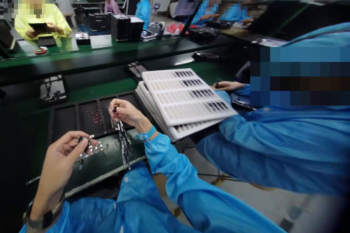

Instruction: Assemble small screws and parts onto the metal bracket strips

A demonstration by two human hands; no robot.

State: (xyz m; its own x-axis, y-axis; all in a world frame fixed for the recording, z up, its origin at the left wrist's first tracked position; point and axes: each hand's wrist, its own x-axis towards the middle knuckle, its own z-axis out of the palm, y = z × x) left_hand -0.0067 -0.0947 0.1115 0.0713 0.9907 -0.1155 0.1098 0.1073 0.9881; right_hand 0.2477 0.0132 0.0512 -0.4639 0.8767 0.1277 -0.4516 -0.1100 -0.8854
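Note:
My left hand (61, 156) is raised near the bench's front edge and pinches a small black part (83, 140) with a white tip between thumb and fingers. My right hand (124, 112) is closed in a pinch on a tiny dark piece (115, 109), just above a row of thin black strips (124, 143) lying on the green mat (101, 164). A small cluster of shiny parts (95, 148) lies on the mat between my hands. Behind them sits a black tray (82, 116) with several compartments, one holding small reddish bits.
A stack of white slotted trays (186, 98) lies to my right. A co-worker in a blue coat (273, 142) leans there, hand (228, 86) by the stack. Another black tray (51, 89) sits on the belt. A person in yellow (41, 18) stands across the line.

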